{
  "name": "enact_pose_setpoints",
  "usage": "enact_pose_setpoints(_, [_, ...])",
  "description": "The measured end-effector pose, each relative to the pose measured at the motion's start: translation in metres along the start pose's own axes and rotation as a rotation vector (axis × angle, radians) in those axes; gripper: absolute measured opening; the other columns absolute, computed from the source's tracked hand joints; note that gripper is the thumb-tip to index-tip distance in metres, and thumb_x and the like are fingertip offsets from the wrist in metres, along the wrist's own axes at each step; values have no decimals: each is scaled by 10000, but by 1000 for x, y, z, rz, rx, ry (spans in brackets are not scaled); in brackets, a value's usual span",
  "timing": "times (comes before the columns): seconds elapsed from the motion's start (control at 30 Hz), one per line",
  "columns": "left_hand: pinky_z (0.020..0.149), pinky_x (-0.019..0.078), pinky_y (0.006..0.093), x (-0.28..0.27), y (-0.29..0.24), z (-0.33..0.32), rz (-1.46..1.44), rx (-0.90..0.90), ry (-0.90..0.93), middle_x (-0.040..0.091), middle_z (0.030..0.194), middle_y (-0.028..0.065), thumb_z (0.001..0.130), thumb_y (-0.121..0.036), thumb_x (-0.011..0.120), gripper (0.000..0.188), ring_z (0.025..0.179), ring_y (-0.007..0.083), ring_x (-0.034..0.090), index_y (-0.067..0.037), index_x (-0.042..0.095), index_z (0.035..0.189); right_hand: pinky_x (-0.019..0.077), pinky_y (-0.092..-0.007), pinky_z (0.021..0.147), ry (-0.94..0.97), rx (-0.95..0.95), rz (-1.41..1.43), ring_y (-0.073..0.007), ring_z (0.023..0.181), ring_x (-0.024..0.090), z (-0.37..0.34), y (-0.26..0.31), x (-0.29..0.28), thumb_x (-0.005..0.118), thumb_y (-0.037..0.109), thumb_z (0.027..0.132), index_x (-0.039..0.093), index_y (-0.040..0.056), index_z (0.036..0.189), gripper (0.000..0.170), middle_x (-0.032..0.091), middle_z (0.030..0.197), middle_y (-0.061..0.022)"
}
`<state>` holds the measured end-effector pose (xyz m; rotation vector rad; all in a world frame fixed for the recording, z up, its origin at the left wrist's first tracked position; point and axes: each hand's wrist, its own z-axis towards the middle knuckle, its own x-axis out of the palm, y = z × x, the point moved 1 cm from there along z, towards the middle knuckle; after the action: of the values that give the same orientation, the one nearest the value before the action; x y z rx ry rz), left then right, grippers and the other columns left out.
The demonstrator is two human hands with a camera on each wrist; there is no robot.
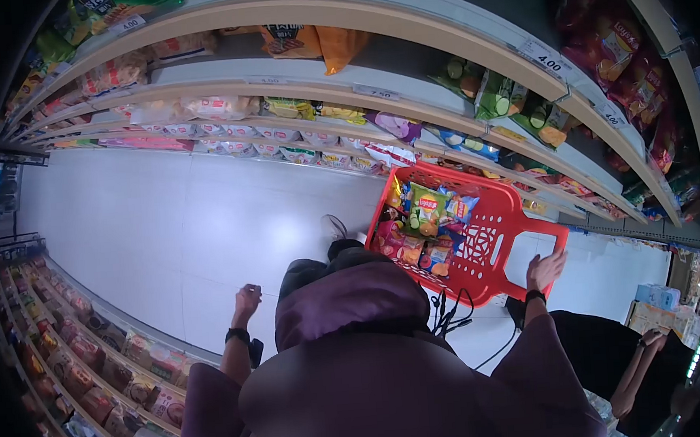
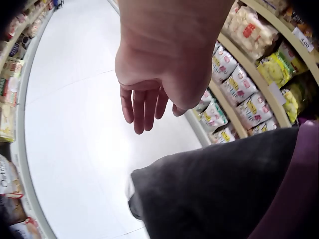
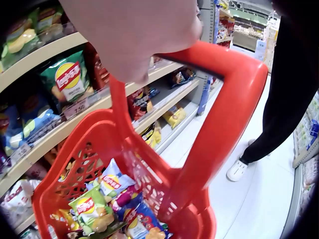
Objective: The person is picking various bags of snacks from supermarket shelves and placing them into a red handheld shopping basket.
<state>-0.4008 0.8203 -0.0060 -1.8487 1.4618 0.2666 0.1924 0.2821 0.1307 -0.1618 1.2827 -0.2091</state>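
A red plastic shopping basket [image 1: 493, 286] stands beside my legs, with several chip bags inside, among them a green bag [image 1: 428, 210] on top. My right hand [image 1: 545, 271] grips the basket's tall pull handle [image 3: 219, 129] at its end bar; its fingertips are hidden behind the hand in the right wrist view. Away from the basket, my left hand [image 2: 162, 79] hangs over the white floor with loose fingers and holds nothing. The left wrist view shows its fingers [image 2: 139, 110] pointing down, near a dark trouser leg [image 2: 209, 184].
Shelves of bagged snacks [image 1: 304, 144] curve along the far side and right. Another shelf of packaged food [image 1: 92, 366] lines the left. A person in black [image 1: 619, 354] stands close at my right. Dark cables [image 1: 452, 317] hang beside the basket. White floor [image 1: 202, 196] runs along the aisle.
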Motion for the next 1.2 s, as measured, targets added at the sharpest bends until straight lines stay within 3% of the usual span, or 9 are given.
enact_pose_setpoints(0.07, [657,537,329,-17,-30,22,-92,133,-50,683,825,153,889,-289,528,346,693,233,675,30,623,984,363,-457,974,3,-181,203,-361,1220,414,-15,74,-27,648,176,790,370,29,1303,601,420,1334,-204])
enact_pose_setpoints(0.17, [688,530,332,-41,-91,19,-104,239,-45,676,862,181,902,-274,537,334,754,243,677,23,601,1041,464,-464,856,818,-288,441,-404,1020,566,-53,171,1,630,224,803,470,22,1187,463,584,1084,-264])
enact_pose_setpoints(0.33, [663,527,365,-64,-110,-11,151,308,45,665,833,212,895,-235,561,303,745,309,669,24,594,1048,473,-472,850,864,-900,512,-402,1032,563,-134,327,59,583,280,825,424,5,1251,532,584,1086,-256])
enact_pose_setpoints(0.5, [650,531,393,-79,-41,-41,276,135,82,668,796,207,864,-230,599,256,755,331,673,-17,628,1002,488,-473,865,1043,-218,771,-389,1018,594,-134,468,139,561,316,868,534,-39,1151,455,588,1101,-274])
enact_pose_setpoints(0.6, [661,525,407,-82,21,-62,257,54,81,667,803,206,857,-246,600,249,783,344,667,-25,633,966,469,-415,898,1319,457,1363,-336,1069,561,-107,471,80,585,371,851,584,-26,1046,442,534,1213,-230])
enact_pose_setpoints(0.93, [700,521,408,-40,56,-66,162,-43,119,668,861,210,875,-231,573,240,820,355,664,-24,622,986,505,-339,800,523,-762,740,-267,911,646,-51,458,125,520,277,930,609,8,1048,307,674,934,-152])
enact_pose_setpoints(0.97, [700,521,407,-36,56,-65,153,-25,125,666,868,212,876,-231,570,246,823,354,663,-21,617,995,504,-340,853,535,-740,823,-279,940,640,-56,453,117,538,210,926,575,-11,1078,271,664,1001,-156])
enact_pose_setpoints(1.07, [690,522,403,-28,37,-66,122,16,126,664,870,215,877,-220,567,251,818,353,663,-15,606,1016,494,-364,906,980,455,2147,-255,999,610,-87,469,145,574,73,889,374,-19,1279,448,596,1116,-162])
enact_pose_setpoints(1.2, [671,522,399,-20,12,-55,123,75,131,661,852,215,872,-190,570,241,801,354,662,-6,598,1025,442,-406,994,1085,479,1777,-258,1128,533,-105,444,143,578,96,890,230,-20,1353,590,539,1178,-161])
